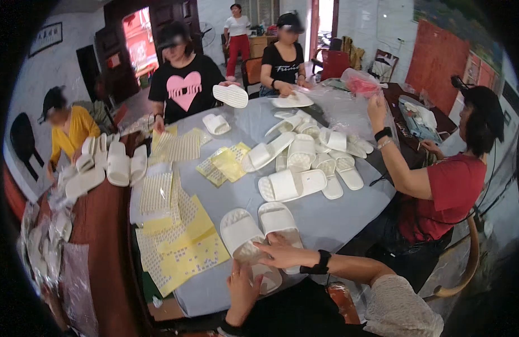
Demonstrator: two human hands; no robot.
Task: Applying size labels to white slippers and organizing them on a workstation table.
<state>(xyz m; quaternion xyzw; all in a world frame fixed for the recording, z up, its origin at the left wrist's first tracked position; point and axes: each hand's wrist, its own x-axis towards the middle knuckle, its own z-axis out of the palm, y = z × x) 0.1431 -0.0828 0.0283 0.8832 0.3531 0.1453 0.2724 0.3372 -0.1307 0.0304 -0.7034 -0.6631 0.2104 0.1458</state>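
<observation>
Two white slide slippers lie side by side on the grey-covered table (349,219) in front of me, straps away from me. On the left slipper (236,223), my right hand (283,251) reaches in from the right, fingers stretched over the footbed just behind the strap. That arm passes over the heel part of the right slipper (275,214). My left hand (242,289) rests at the left slipper's near left edge, its visible fingers pointing up and apart. Whether a small sticker is under my right fingertips cannot be seen.
Yellow sticker sheets (195,247) spread to the left. A pile of white slippers (301,151) lies beyond my pair. Across the table one person holds a slipper (231,96); a person in red (444,180) sits right, handling clear plastic. More slippers (118,163) sit on a brown table.
</observation>
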